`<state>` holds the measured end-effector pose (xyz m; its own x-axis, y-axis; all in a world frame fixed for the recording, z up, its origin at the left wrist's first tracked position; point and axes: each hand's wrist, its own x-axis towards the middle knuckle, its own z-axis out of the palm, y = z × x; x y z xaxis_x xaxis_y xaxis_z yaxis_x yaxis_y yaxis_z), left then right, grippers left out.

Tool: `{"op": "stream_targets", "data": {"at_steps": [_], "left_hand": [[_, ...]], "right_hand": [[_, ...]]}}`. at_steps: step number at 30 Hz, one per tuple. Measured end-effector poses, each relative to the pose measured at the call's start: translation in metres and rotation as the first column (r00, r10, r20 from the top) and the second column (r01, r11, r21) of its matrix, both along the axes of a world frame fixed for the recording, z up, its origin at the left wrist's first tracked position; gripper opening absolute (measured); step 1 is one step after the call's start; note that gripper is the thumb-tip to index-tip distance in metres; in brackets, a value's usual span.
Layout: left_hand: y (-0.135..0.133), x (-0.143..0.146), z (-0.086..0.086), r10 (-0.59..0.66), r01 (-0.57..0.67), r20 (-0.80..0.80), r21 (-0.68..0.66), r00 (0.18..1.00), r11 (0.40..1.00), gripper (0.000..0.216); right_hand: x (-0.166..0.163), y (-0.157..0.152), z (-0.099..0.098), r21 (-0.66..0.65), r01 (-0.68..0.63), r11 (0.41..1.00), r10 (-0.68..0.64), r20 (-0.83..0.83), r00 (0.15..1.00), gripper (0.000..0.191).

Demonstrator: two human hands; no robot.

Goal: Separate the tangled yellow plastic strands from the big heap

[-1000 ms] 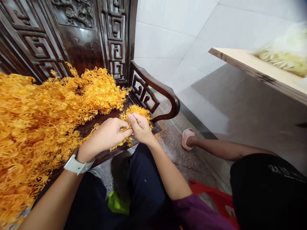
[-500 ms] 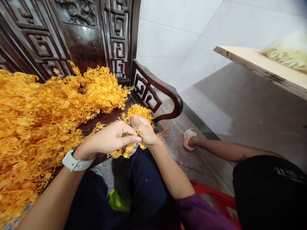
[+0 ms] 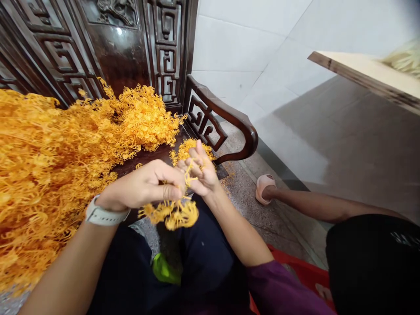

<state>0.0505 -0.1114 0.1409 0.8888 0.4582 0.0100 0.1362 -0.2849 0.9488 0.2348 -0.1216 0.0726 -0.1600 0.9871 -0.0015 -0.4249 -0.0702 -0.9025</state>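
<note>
My left hand (image 3: 152, 183), with a pale watch (image 3: 106, 215) on its wrist, is closed around a sprig of orange artificial flowers (image 3: 179, 214). The sprig's frilly heads hang below the fingers, over my lap. Close on its right is my right hand (image 3: 205, 173), fingers loosely curled and apart, one digit pointing up. A thin orange stem piece (image 3: 190, 175) crosses in front of its palm; whether it is joined to the sprig I cannot tell. Behind the hands, a small pile of orange flower pieces (image 3: 187, 146) lies at the seat's corner, partly hidden.
A large heap of orange artificial flowers (image 3: 65, 153) covers the left of the dark carved wooden bench (image 3: 118, 57). Its curved armrest (image 3: 236, 118) rises beyond my hands. At right are a wooden board (image 3: 354, 70), another person's leg (image 3: 308, 203) and something red (image 3: 295, 267).
My right hand has loosened from its closed grip, and its fingers have spread. The orange sprig hangs lower under my left hand. The whole view has shifted slightly.
</note>
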Motion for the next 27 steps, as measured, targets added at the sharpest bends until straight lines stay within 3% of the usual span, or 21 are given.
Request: {"op": "stream_targets", "data": {"at_steps": [4,7,14,17,20,27], "left_hand": [[-0.003,-0.004,0.005,0.15,-0.15,0.015,0.0,0.989,0.989,0.041],[0.002,-0.001,0.001,0.24,-0.24,-0.004,0.032,0.971,0.97,0.042],[0.008,0.004,-0.013,0.354,-0.351,-0.037,0.068,0.934,0.934,0.036],[0.01,0.004,-0.016,0.369,-0.366,-0.03,0.078,0.929,0.927,0.032],[0.013,0.002,-0.016,0.408,-0.404,-0.016,0.102,0.913,0.909,0.032],[0.02,-0.003,-0.018,0.491,-0.488,0.015,0.136,0.871,0.862,0.033]], "right_hand": [[0.02,0.008,0.006,0.062,0.111,0.992,-0.106,-0.082,0.991,0.077],[0.032,0.013,0.003,0.011,0.14,0.99,-0.139,-0.044,0.989,0.075],[0.077,0.033,-0.034,-0.178,0.373,0.911,-0.385,-0.041,0.922,0.054],[0.093,0.04,-0.05,-0.295,0.409,0.863,-0.433,-0.016,0.901,0.047],[0.098,0.044,-0.057,-0.395,0.367,0.842,-0.422,-0.061,0.904,0.044],[0.094,0.055,-0.06,-0.367,0.473,0.801,-0.529,-0.065,0.846,0.036]]}}
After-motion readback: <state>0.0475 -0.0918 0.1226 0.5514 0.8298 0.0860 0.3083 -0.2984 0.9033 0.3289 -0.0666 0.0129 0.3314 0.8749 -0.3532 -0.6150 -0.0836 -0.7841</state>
